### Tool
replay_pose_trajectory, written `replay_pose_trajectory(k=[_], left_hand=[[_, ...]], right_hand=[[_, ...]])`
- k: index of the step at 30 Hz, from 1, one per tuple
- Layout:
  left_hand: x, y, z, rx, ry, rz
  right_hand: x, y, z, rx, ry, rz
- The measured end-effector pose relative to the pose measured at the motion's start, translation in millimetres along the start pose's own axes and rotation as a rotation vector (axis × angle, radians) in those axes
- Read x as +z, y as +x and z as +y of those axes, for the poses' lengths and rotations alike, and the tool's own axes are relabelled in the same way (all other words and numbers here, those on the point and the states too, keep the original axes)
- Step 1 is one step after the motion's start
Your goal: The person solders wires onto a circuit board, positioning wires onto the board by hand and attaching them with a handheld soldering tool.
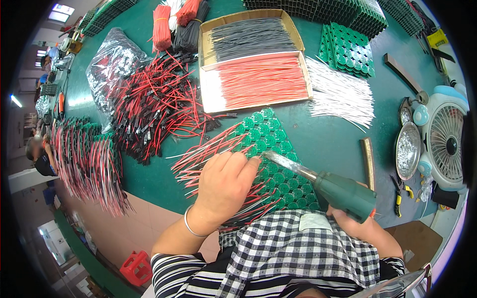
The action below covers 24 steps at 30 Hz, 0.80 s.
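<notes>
On the green worktop (pixel 338 144), the left hand (pixel 224 185) presses flat with fingers together on the green round-pad circuit panel (pixel 271 164) to keep it steady, while the right hand (pixel 354 224), fingers clamped on the green-handled soldering iron (pixel 323 183), touches its tip there.

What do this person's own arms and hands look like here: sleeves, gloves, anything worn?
Both hands are bare, no gloves. The left hand has a thin silver bangle at the wrist, and the forearm is uncovered up to a black-and-white striped sleeve near the frame's lower edge. The right hand shows no ring or watch; its forearm is mostly hidden behind a checked cloth.
</notes>
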State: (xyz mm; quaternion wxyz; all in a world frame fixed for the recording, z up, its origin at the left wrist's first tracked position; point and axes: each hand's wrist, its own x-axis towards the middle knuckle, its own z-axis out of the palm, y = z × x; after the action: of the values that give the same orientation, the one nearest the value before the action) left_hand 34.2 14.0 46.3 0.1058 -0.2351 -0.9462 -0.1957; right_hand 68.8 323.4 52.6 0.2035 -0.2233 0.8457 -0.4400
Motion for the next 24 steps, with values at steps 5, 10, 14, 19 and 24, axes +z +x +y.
replay_pose_trajectory(k=[5, 10, 14, 19, 24], left_hand=[[2, 0, 1, -0.013, -0.007, 0.006], [1, 1, 1, -0.028, -0.001, -0.007], [2, 2, 2, -0.022, 0.004, -0.013], [3, -1, 2, -0.029, 0.023, -0.012], [0, -1, 6, -0.038, 0.068, -0.018]], right_hand=[[5, -1, -1, 0.153, 0.134, 0.054], [5, 4, -3, -0.045, -0.042, 0.124], [3, 5, -6, 0.149, 0.149, 0.120], [8, -6, 2, 0.188, 0.217, 0.157], [7, -10, 2, 0.216, 0.238, 0.132]])
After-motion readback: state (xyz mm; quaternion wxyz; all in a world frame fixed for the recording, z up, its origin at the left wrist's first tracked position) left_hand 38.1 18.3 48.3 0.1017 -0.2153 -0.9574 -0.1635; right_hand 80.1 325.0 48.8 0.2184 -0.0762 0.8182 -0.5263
